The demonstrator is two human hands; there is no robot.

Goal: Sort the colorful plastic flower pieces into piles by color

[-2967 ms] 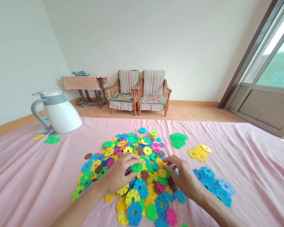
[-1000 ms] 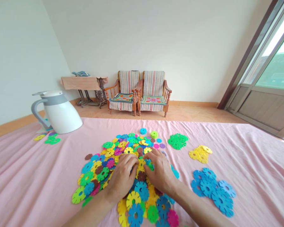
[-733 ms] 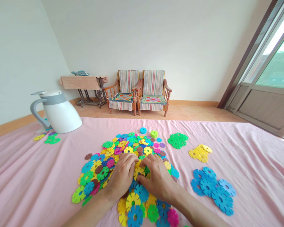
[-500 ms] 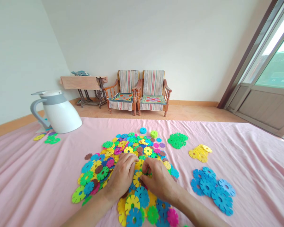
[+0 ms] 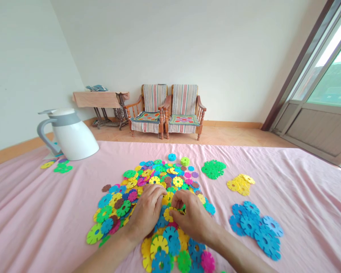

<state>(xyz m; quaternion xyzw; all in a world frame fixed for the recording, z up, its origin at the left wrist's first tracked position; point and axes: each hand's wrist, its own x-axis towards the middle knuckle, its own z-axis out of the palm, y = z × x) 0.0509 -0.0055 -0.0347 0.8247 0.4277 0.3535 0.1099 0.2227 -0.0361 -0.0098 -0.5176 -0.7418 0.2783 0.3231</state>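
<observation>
A heap of flat plastic flower-shaped discs (image 5: pixel 130 182) in many colours lies on a pink sheet (image 5: pixel 39 212). My left hand (image 5: pixel 146 214) rests palm down on the heap, its fingers together; whether anything lies under them is hidden. My right hand (image 5: pixel 192 219) is next to it, with its fingertips pinching a yellow disc (image 5: pixel 168 214). A green disc (image 5: pixel 182 207) shows just beyond those fingers. Blue, yellow and pink discs spread toward me below both hands.
Beyond the heap, separate groups of green discs (image 5: pixel 213 169), yellow discs (image 5: pixel 240 185) and blue discs (image 5: pixel 254 225) lie on the sheet. A white jug (image 5: pixel 72 135) stands at the far left, beside a small mixed group of discs (image 5: pixel 57 167).
Since the earliest frame my hands have come together over the heap. In the last moments my right fingers closed around the yellow disc, which shifted slightly right.
</observation>
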